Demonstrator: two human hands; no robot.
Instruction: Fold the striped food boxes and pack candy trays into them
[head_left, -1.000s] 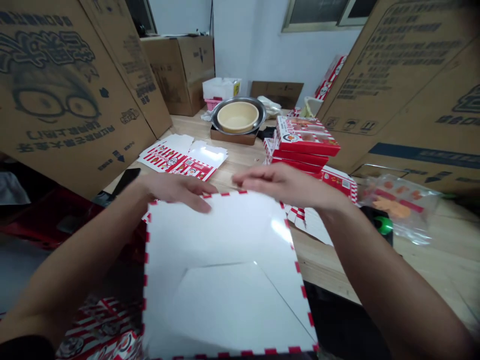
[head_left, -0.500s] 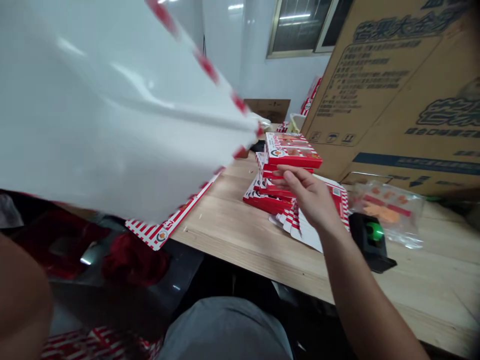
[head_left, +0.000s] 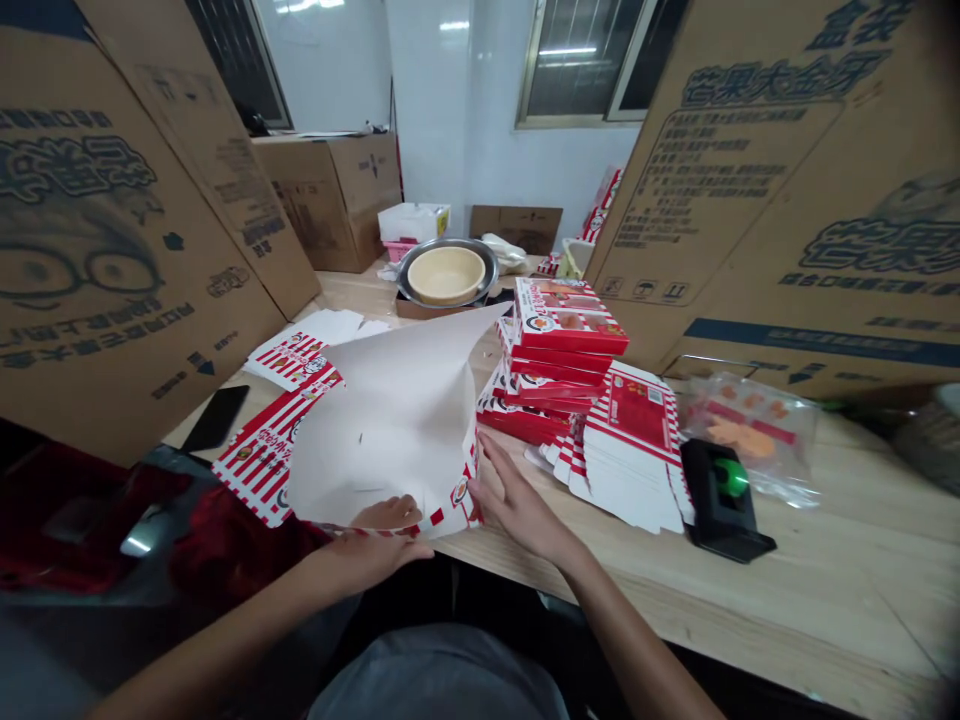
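A large red-and-white striped paper bag (head_left: 375,420) is spread wide, its plain white inside facing me. My left hand (head_left: 367,555) is closed on its near edge, with fingertips showing inside the bag. At the bag's right side, my right hand (head_left: 521,510) grips the near corner, its thumb and fingers bent against the paper. More striped flat paper pieces (head_left: 259,455) lie under and left of the bag. Just beyond my right hand rises a stack of red boxes (head_left: 570,330) with windowed tops.
Flat white-and-red cartons (head_left: 630,480) fan out on the wooden table (head_left: 847,570), beside a black tape dispenser (head_left: 727,500) and a clear plastic packet (head_left: 750,430). A phone (head_left: 216,418) lies left. Big cardboard boxes (head_left: 750,200) flank the table; a cream bowl (head_left: 446,275) stands behind.
The bag has come down from high on the left to the table's front edge. My right hand has moved from beside the box stack to the bag; my left hand has come into view.
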